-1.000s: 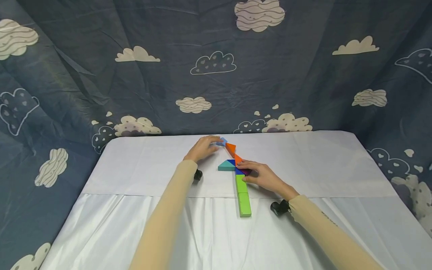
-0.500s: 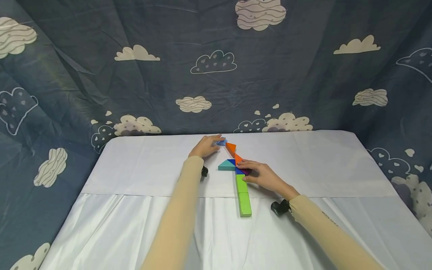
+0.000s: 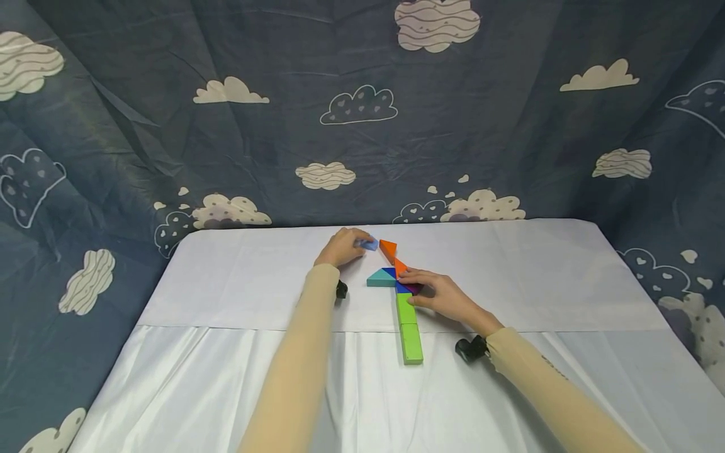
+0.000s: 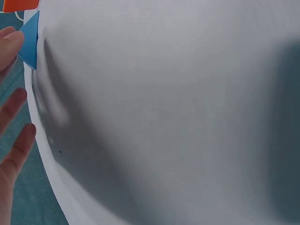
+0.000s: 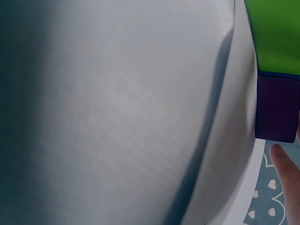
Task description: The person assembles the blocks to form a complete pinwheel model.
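Note:
In the head view my left hand [image 3: 342,247] pinches a light blue triangular block [image 3: 370,244] near the far table edge. The left wrist view shows this block [image 4: 31,41] between thumb and fingertip, the other fingers spread. Two orange triangular blocks [image 3: 388,250] stand to its right, apart from it. My right hand [image 3: 444,296] rests against a purple block [image 3: 415,289], partly hidden by the fingers, with its thumb by a green block [image 3: 405,309]. In the right wrist view one straight finger points toward the purple block [image 5: 277,108].
A second green block [image 3: 411,345] continues the line toward me. To the left lie a teal triangular block [image 3: 381,281] and a dark blue one [image 3: 389,272]. Another dark blue piece [image 3: 402,288] sits above the green blocks. White cloth [image 3: 226,277] covers the table; a cloud-patterned curtain [image 3: 272,145] hangs behind.
My left hand has shifted right, and the light blue block has turned and moved slightly nearer me, away from the orange block it stood beside. My right hand stays in place.

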The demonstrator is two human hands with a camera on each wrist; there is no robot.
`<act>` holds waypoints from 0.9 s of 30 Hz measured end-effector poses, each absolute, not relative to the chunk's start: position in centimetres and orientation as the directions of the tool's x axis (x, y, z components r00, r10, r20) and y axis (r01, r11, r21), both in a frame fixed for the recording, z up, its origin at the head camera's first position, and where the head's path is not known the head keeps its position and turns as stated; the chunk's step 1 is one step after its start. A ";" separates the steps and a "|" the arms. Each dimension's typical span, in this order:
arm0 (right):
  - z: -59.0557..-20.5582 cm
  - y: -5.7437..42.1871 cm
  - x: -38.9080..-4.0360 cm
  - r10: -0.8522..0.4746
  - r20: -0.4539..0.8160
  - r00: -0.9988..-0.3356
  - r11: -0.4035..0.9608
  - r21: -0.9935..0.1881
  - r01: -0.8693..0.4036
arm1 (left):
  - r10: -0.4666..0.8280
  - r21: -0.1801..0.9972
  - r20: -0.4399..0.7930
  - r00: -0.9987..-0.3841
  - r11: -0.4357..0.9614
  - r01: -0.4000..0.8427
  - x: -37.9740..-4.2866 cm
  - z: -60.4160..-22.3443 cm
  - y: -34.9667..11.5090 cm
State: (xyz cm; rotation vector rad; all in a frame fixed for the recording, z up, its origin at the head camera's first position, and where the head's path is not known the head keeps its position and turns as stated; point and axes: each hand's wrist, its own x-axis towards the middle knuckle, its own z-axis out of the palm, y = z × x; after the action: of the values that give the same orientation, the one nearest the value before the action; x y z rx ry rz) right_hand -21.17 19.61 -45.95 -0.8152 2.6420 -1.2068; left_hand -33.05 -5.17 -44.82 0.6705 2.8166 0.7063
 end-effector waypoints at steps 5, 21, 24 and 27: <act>-46.0 19.6 -21.1 -0.519 0.098 -0.849 0.541 -0.732 -0.415 | 0.462 0.504 -0.018 -0.886 0.770 0.392 -33.0 -45.2 -5.5; -45.9 19.5 -21.2 -0.521 0.106 -0.847 0.534 -0.734 -0.420 | 0.431 0.574 0.037 -0.902 0.729 0.372 -32.4 -45.9 -5.8; -45.9 19.5 -21.2 -0.521 0.103 -0.847 0.537 -0.732 -0.419 | 0.446 0.583 0.032 -0.894 0.718 0.380 -32.3 -45.7 -5.9; -45.9 19.5 -21.2 -0.520 0.099 -0.848 0.541 -0.731 -0.416 | 0.459 0.603 0.028 -0.888 0.701 0.381 -32.1 -45.4 -6.0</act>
State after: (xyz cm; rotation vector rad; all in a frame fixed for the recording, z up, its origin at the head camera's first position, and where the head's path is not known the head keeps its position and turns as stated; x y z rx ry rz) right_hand -21.18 19.54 -45.90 -0.8069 2.6411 -1.2002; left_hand -32.10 -6.04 -45.44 0.6900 2.7820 0.9434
